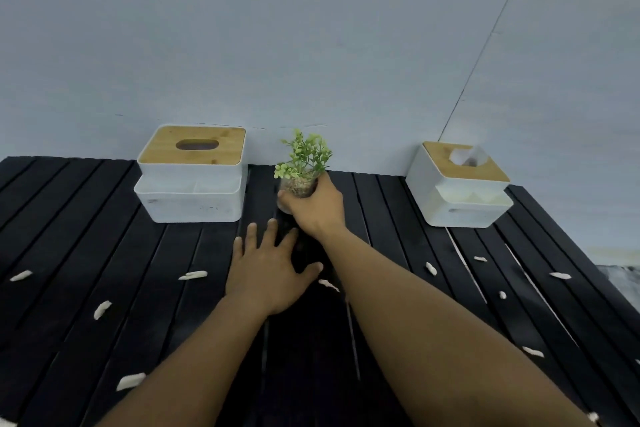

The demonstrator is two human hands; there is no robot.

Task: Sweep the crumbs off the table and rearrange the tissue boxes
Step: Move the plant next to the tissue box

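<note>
Left tissue box (pixel 192 173): back-left of the bench (pixel 69 253); rigid, light; grip its sides.
Crumbs (pixel 193 275): scattered, featherlight.
Left hand (pixel 268 274): splayed flat, empty.
Right hand (pixel 317 206): wrapped around plant jar (pixel 294 188).
Right tissue box (pixel 459 185): back-right corner.

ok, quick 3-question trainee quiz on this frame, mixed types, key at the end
1. True or false: the right hand grips the small green plant in a clear glass pot.
2. Which white tissue box with a bamboo lid shows a tissue poking out: A) the left box or B) the right box?
3. Fill in: the left hand lies flat and open on the black slatted ____, among scattered pale crumbs.

Key: 1 true; 2 B; 3 table.
</note>
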